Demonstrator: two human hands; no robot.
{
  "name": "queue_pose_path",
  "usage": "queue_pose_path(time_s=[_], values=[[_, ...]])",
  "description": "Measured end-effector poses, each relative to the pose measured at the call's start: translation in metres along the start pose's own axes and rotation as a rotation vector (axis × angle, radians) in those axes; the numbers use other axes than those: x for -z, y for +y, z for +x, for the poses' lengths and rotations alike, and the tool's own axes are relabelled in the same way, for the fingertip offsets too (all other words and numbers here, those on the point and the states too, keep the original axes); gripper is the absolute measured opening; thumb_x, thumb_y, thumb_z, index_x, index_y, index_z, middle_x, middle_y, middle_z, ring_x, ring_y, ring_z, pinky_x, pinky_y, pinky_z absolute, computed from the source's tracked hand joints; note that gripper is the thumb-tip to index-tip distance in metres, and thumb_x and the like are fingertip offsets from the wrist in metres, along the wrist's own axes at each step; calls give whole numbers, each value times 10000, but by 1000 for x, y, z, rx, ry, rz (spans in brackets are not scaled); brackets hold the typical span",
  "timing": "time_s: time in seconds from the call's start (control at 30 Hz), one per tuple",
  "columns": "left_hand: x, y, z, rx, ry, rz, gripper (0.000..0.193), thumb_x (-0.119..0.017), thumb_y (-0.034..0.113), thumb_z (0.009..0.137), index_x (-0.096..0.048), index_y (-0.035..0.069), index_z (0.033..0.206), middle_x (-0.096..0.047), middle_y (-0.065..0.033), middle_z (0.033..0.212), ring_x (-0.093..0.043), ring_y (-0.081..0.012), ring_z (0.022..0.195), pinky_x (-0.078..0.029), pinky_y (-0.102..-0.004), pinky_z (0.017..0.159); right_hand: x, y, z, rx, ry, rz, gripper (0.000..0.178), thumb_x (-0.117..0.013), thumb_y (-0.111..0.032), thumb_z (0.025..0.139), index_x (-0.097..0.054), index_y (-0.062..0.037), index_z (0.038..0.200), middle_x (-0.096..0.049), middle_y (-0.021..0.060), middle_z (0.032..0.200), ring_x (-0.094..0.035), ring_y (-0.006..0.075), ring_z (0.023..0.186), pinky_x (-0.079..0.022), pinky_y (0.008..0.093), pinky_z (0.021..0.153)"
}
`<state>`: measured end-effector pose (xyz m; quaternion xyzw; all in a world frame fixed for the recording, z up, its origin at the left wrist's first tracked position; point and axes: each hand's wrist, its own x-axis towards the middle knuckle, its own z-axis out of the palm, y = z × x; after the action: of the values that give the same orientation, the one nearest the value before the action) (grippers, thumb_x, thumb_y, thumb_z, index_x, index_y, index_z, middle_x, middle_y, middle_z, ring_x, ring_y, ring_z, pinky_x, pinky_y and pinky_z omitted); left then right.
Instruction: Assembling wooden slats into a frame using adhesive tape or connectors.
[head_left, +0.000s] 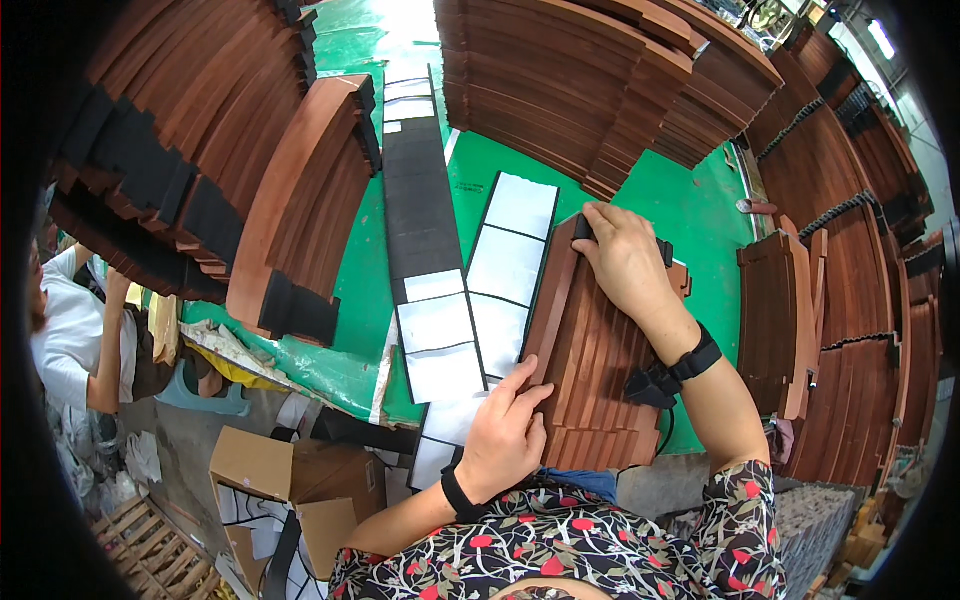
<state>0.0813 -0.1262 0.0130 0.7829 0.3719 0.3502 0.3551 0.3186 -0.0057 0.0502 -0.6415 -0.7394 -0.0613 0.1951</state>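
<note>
A stack of reddish-brown wooden slats (600, 375) lies in front of me on the green tabletop, its slats running away from me side by side. At its far end my right hand (628, 255) curls its fingers and thumb around the black-capped end (583, 230) of the leftmost slat. My left hand (508, 435) is at the near left side, fingers bent against the same slat (545, 320). My left palm is turned away, so part of its grip is hidden. Just left of the slats lie dark strips with white panels (512, 260).
A long black strip with white sections (425, 200) crosses the green table (350, 270). Tall stacks of brown slats stand at left (190, 110), back (560, 80) and right (850, 260). An open cardboard box (300, 480) sits below the table's left edge. Another person (85, 330) is at far left.
</note>
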Motion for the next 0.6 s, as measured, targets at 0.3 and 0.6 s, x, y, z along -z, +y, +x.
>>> queue_pose_path(time_s=[0.3, 0.6], values=[[5, -10, -2, 74, 1, -171, 371, -628, -75, 805, -633, -23, 1172, -480, -247, 1427, -565, -363, 1257, -534, -361, 931, -1, 3, -4, -47, 57, 230, 573, -804, -173, 796, -598, 44, 1285, -611, 231, 1289, -569, 379, 1205, -424, 466, 1052], [5, -8, -2, 110, 13, -201, 360, -631, -75, 795, -640, -28, 1153, -503, -249, 1405, -552, -376, 1269, -474, -387, 1030, -5, 0, 5, 49, 102, 259, 405, -785, -154, 812, -658, 14, 1158, -660, 173, 1166, -602, 345, 1138, -438, 450, 1010]])
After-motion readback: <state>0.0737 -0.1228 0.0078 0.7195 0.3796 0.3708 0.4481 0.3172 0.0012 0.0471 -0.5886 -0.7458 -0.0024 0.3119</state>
